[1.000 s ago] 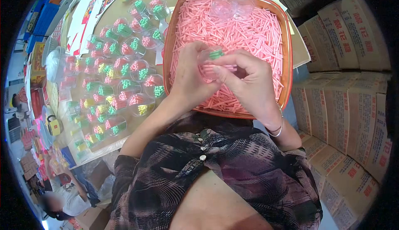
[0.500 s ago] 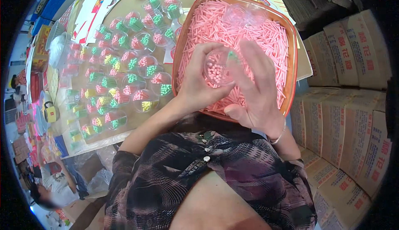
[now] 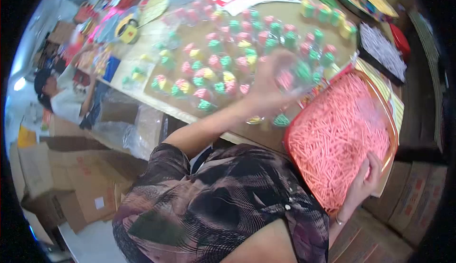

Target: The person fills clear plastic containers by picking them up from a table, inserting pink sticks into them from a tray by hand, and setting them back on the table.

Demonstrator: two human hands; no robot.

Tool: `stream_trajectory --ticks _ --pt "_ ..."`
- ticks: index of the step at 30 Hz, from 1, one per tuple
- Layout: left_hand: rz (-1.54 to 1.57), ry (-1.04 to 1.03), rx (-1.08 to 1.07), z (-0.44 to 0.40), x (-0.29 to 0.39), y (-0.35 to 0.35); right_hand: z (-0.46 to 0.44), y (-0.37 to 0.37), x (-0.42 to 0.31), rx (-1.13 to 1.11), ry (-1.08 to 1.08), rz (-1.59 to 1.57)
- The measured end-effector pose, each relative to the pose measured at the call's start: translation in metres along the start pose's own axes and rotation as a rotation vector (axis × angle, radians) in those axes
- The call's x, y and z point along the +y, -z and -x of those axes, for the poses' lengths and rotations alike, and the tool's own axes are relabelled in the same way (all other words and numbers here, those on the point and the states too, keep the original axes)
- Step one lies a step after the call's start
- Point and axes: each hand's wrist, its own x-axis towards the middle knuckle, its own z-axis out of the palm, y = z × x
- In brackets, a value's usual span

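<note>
My left hand (image 3: 266, 82) is stretched over the table, wrapped round a clear plastic cup (image 3: 286, 79) with pink sticks in it; motion blurs both. Green sticks show right beside this cup, but I cannot tell whether they are inside it. To the right, a tray with an orange-brown rim (image 3: 395, 135) is full of loose pink sticks (image 3: 332, 135). My right hand (image 3: 365, 182) hangs over the tray's near right side, its thumb and forefinger apart and nothing visible between them. The other fingers are partly hidden.
Rows of clear cups with pink, green and yellow sticks (image 3: 216, 63) cover the table (image 3: 190, 108). A dark tray of white sticks (image 3: 382, 49) stands beyond the pink ones. Cardboard boxes (image 3: 85, 177) are at left and lower right. Another person (image 3: 66, 94) works at far left.
The view has swung left. My left hand has carried the cup from above the pink sticks to the filled cups. My right hand has left the cup and moved to the tray's near right side.
</note>
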Motion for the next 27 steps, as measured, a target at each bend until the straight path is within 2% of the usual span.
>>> stream_trajectory --ticks 3,6,9,15,19,20,24,26,27 --pt "-0.272 0.124 0.442 -0.033 -0.026 0.079 -0.002 0.000 -0.001 0.004 0.004 -0.021" --pt "-0.402 0.196 0.681 -0.072 -0.071 0.164 -0.004 -0.005 -0.009 -0.020 -0.002 0.000" --pt "-0.543 0.316 0.592 -0.087 -0.120 0.238 -0.003 -0.005 -0.017 -0.111 -0.022 0.063" --pt "-0.579 0.533 0.420 -0.087 -0.160 0.270 0.000 -0.011 -0.012 -0.107 0.017 0.079" --pt "-0.582 0.670 0.129 -0.080 -0.186 0.287 -0.001 -0.011 -0.010 -0.156 0.021 0.110" --pt "-0.587 0.677 0.145 -0.075 -0.182 0.292 -0.002 -0.014 -0.011 -0.167 0.032 0.100" --pt "-0.848 0.330 0.444 -0.066 -0.162 0.293 -0.003 -0.015 -0.010 -0.140 -0.013 0.081" --pt "-1.318 0.271 0.511 -0.067 -0.150 0.309 -0.005 -0.016 -0.009 -0.149 -0.010 0.086" --pt "-1.316 0.269 0.506 -0.069 -0.149 0.316 -0.006 -0.016 -0.009 -0.159 -0.005 0.088"
